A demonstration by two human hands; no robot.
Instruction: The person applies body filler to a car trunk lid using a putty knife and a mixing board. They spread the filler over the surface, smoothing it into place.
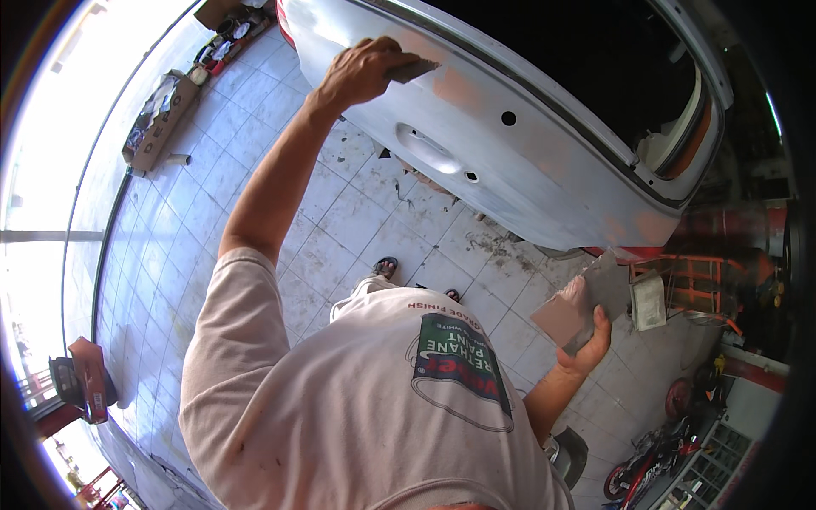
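Observation:
My left hand (364, 72) is raised to the white car tailgate (374, 110), fingers closed round a flat grey filler spreader (414, 70). The spreader's edge is against or very near the panel, beside a pinkish filler patch (459, 89). Lower on the right, my right hand (588, 344) grips a flat grey mixing board (608, 289) from below, thumb on its face. A pinkish-brown area (563, 313) covers the board's left part. The tailgate has a recessed handle area (427, 149), a round dark hole (508, 118) and more pinkish patches toward its right end.
Grey-white floor tiles (340, 234) lie below, with dark stains under the car. A cardboard box (157, 123) of odds and ends stands by the left wall. On the right are an orange metal frame (701, 285) and a red motorcycle (642, 476). A reddish-brown part (91, 378) is at far left.

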